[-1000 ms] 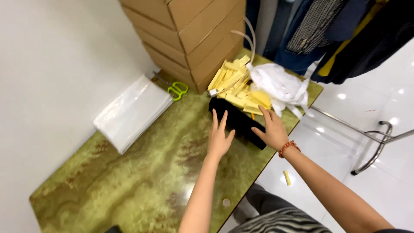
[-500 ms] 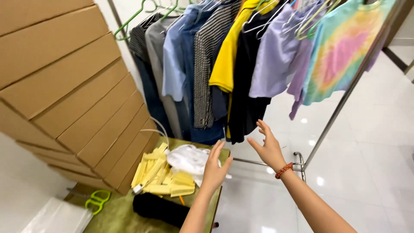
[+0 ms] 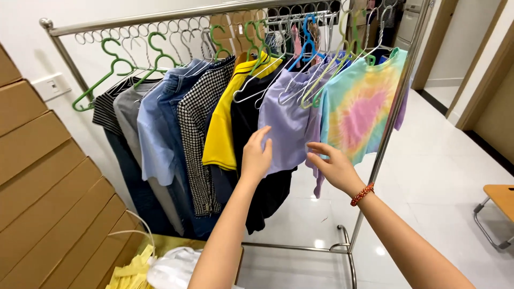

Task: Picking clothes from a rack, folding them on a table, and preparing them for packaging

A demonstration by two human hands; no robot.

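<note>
From the head camera, your left hand [image 3: 257, 156] is spread open, fingertips touching the lilac top [image 3: 289, 120] near its left edge. Your right hand [image 3: 333, 166] is also open and holds nothing, at the top's lower right hem. The top hangs lengthwise straight down from the rail [image 3: 160, 18], between the black garment [image 3: 251, 115] and the tie-dye shirt [image 3: 361, 109], just beyond both hands; your left is nearer.

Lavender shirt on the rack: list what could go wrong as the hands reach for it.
1. The lavender shirt hangs packed between the black top and the tie-dye shirt, so pulling it may drag a neighbour off its hanger.
2. The hanger hooks overlap and could snag on each other.
3. The left hand and right hand are both open, so nothing is gripped yet and the cloth may slip.
</note>
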